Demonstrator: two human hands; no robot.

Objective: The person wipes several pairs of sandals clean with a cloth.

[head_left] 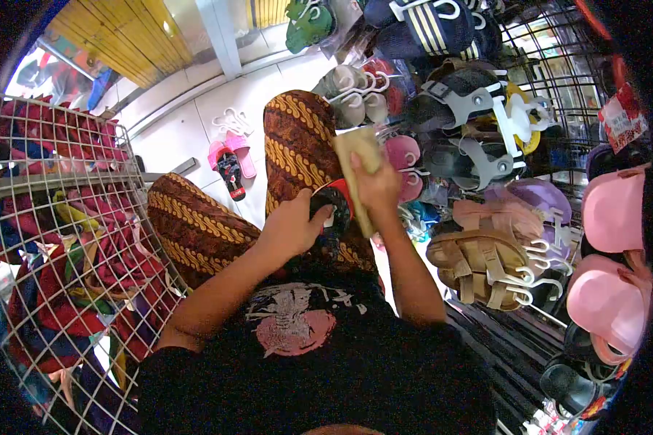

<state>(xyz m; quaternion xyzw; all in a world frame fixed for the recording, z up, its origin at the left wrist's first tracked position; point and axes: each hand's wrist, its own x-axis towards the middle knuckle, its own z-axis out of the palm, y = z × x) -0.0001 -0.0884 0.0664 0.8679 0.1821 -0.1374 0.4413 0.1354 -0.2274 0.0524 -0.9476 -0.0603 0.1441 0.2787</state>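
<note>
My left hand [297, 223] is closed around a black sandal [334, 199] with a red edge, held over my lap. My right hand [377, 187] grips a tan cloth [357, 148], pressed close against the sandal's right side. Part of the sandal is hidden by my fingers and the cloth. On the white floor ahead, a black and red sandal [230, 176] lies against a pink sandal [245, 156]. White plastic hangers [232, 122] lie just beyond them.
On my right, a black wire rack [551, 54] carries several hanging sandals, including brown sandals [479, 268] and pink sandals [609, 304]. At my left stands a wire basket [58, 181] of colourful cloth. A metal-framed glass door [221, 36] is ahead.
</note>
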